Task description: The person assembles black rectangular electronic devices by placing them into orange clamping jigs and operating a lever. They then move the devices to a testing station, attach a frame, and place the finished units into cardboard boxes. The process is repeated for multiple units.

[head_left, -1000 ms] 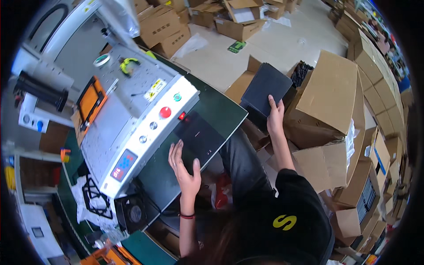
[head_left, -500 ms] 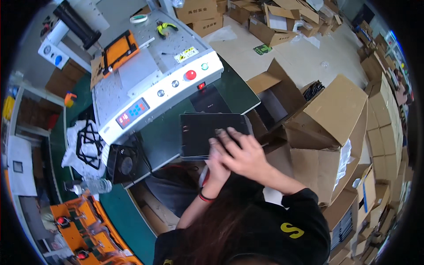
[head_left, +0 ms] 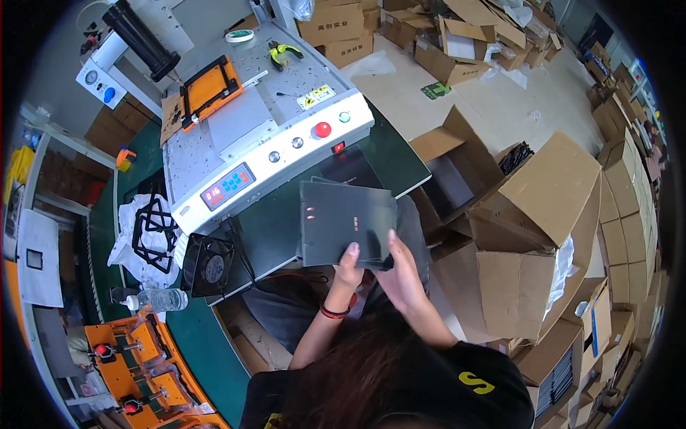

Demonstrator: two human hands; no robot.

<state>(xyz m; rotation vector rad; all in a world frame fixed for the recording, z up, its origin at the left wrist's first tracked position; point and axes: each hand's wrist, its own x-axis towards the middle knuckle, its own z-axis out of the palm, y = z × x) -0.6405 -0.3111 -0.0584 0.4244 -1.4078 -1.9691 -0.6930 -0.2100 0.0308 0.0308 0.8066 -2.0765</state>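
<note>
A small stack of dark, glossy flat panels [head_left: 339, 214] is held up at the table's edge, above my lap. My left hand [head_left: 347, 275] grips its near edge, the thumb lying on the top face and the fingers hidden beneath. At the near right corner my right hand [head_left: 401, 275] is closed round the stack, thumb along its side. The panels are not quite flush; a lower one shows at the far edge. Another dark panel [head_left: 350, 166] lies on the green table [head_left: 275, 239] just beyond.
The white-fronted machine [head_left: 286, 154] carries an orange fixture [head_left: 212, 89] and pliers [head_left: 282, 53]. Left of me are a black fan [head_left: 209, 264], a plastic bottle [head_left: 158, 300] and black frames [head_left: 155, 232]. An open carton [head_left: 457, 171] stands at right, among several others.
My right hand has moved off the top face to the right near corner. My left hand has shifted to the near edge, and the stack is tilted and turned slightly.
</note>
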